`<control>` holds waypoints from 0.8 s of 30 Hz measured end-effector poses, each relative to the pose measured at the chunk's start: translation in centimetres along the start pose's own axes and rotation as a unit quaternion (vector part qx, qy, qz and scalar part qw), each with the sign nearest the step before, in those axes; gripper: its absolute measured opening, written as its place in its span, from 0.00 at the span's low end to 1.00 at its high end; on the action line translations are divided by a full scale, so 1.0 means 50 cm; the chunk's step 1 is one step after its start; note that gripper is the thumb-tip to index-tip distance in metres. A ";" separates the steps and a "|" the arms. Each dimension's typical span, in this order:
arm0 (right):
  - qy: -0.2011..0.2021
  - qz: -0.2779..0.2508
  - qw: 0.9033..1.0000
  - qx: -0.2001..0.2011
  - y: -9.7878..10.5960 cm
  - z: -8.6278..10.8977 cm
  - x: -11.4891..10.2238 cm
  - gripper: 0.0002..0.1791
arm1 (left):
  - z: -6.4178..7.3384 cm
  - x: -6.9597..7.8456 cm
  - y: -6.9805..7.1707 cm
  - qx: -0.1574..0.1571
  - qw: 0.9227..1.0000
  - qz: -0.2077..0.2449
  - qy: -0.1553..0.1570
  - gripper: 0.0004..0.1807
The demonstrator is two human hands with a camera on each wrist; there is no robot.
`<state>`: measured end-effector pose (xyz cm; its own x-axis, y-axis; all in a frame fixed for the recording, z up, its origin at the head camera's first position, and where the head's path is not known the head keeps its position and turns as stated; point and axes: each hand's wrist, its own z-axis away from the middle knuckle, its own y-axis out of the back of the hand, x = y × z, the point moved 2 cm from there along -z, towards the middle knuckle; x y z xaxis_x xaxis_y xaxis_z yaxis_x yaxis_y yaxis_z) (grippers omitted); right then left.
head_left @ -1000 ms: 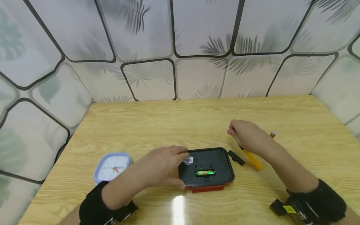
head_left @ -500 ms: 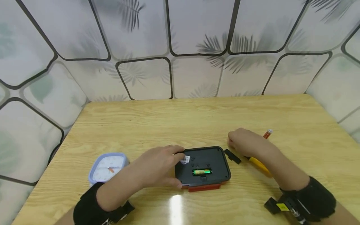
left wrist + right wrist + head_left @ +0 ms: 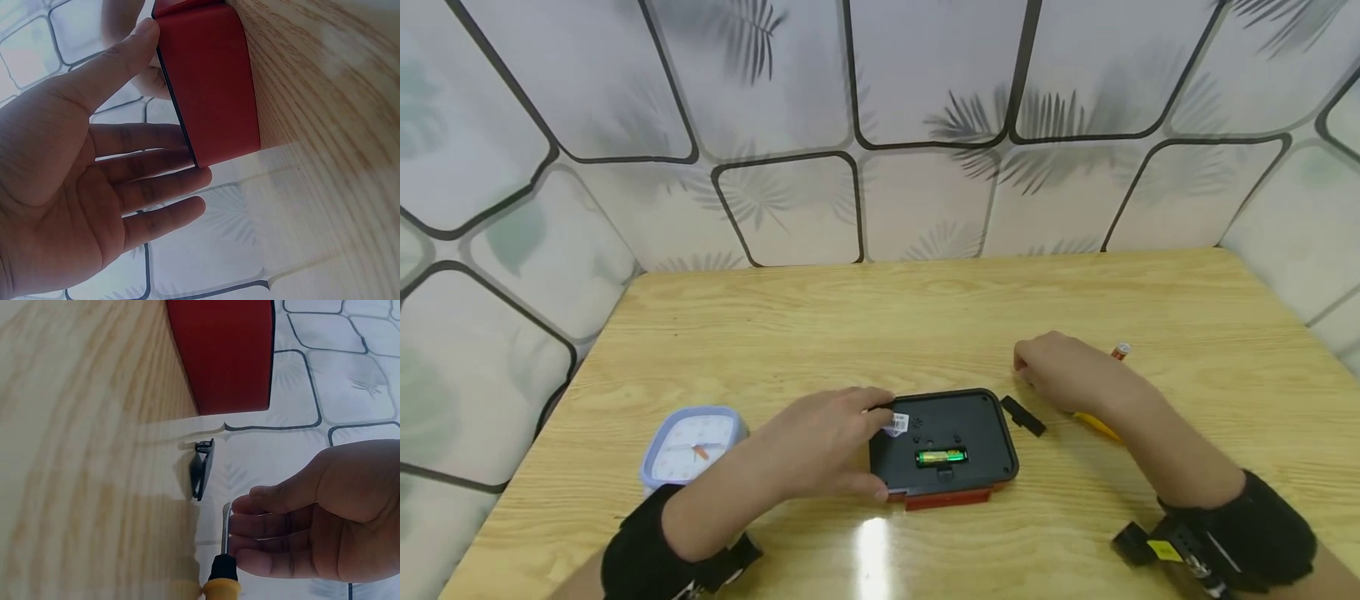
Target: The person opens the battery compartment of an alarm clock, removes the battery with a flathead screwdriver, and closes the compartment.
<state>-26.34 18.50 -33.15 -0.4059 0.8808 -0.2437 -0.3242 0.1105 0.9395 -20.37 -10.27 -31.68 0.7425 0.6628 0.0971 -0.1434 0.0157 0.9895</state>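
Near the table's middle lies a red box with a black back panel. One green battery sits in the panel's open compartment. My left hand rests on the box's left end; the left wrist view shows its fingers fairly straight and its thumb touching the top edge. To the right, my right hand has curled fingers around the shaft of a yellow-handled screwdriver; its flat tip is beside the index fingertip. The arm hides part of the handle. A small black cover lies between box and hand.
A blue-rimmed, white-topped container stands left of my left hand. Behind my right forearm an orange-brown battery sticks out. A patterned wall rises behind the wooden table.
My right hand dips slightly, then rises again, and the screwdriver shifts rightward and then farther from me under it. The left hand and the box stay put.
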 end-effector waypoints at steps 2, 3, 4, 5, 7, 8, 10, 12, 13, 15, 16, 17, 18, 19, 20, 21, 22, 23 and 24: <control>-0.002 -0.006 1.000 -0.002 0.002 0.001 0.000 0.08 | 0.001 0.001 0.000 -0.004 1.000 -0.002 0.003 0.44; -0.002 -0.008 1.000 -0.002 0.003 0.002 -0.001 0.08 | 0.001 0.001 0.000 -0.006 1.000 -0.002 0.005 0.44; -0.003 -0.011 1.000 -0.003 0.004 0.002 -0.002 0.09 | 0.002 0.001 0.000 -0.008 1.000 -0.002 0.006 0.44; -0.006 -0.013 1.000 -0.003 0.005 0.003 -0.003 0.09 | 0.002 0.001 -0.001 -0.009 1.000 -0.001 0.006 0.44; -0.010 -0.015 1.000 0.002 0.007 0.005 -0.005 0.11 | 0.003 0.001 -0.002 -0.011 1.000 -0.001 0.007 0.44; -0.011 -0.015 1.000 0.007 0.008 0.006 -0.006 0.11 | 0.003 0.001 -0.002 -0.010 1.000 -0.002 0.006 0.44; -0.011 -0.015 1.000 0.019 0.012 0.008 -0.011 0.11 | 0.002 0.000 -0.002 -0.007 1.000 -0.005 0.004 0.44; -0.001 -0.015 0.999 0.038 0.016 0.012 -0.018 0.11 | 0.001 0.000 -0.002 -0.005 1.000 -0.010 0.001 0.44; 0.006 -0.012 0.999 0.050 0.018 0.014 -0.023 0.11 | 0.000 0.000 -0.002 -0.005 1.000 -0.012 0.000 0.44; 0.028 -0.010 0.997 0.073 0.022 0.019 -0.037 0.10 | -0.001 -0.001 -0.001 -0.004 1.000 -0.015 -0.002 0.45; 0.041 -0.008 0.996 0.085 0.023 0.022 -0.044 0.09 | -0.002 -0.001 -0.001 -0.004 1.000 -0.016 -0.003 0.45; 0.057 -0.005 0.994 0.098 0.023 0.025 -0.052 0.09 | -0.002 -0.001 -0.001 -0.004 1.000 -0.016 -0.004 0.45; 0.072 -0.004 0.992 0.108 0.024 0.028 -0.061 0.08 | -0.003 -0.001 -0.002 -0.004 1.000 -0.015 -0.004 0.45; 0.090 0.001 0.989 0.118 0.023 0.030 -0.069 0.08 | -0.003 -0.001 -0.002 -0.004 1.000 -0.017 -0.004 0.46; 0.109 0.003 0.986 0.124 0.021 0.031 -0.077 0.07 | -0.004 -0.001 -0.002 -0.003 1.000 -0.020 -0.005 0.46; 0.128 0.005 0.983 0.132 0.019 0.032 -0.086 0.07 | -0.004 -0.001 -0.002 -0.003 1.000 -0.023 -0.006 0.46; 0.145 0.003 0.980 0.135 0.016 0.033 -0.094 0.06 | -0.004 -0.001 -0.003 -0.002 1.000 -0.028 -0.007 0.46; 0.163 0.002 0.977 0.138 0.013 0.033 -0.101 0.06 | -0.004 -0.001 -0.004 -0.002 0.999 -0.033 -0.007 0.46; 0.178 -0.001 0.974 0.137 0.009 0.034 -0.109 0.06 | -0.004 -0.002 -0.005 -0.002 0.999 -0.037 -0.008 0.46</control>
<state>-22.83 14.55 -30.97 -0.6921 0.6701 -0.2685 -0.1054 0.2741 0.9559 -20.51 -10.19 -31.94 0.7615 0.6476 0.0252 -0.0906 0.0679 0.9936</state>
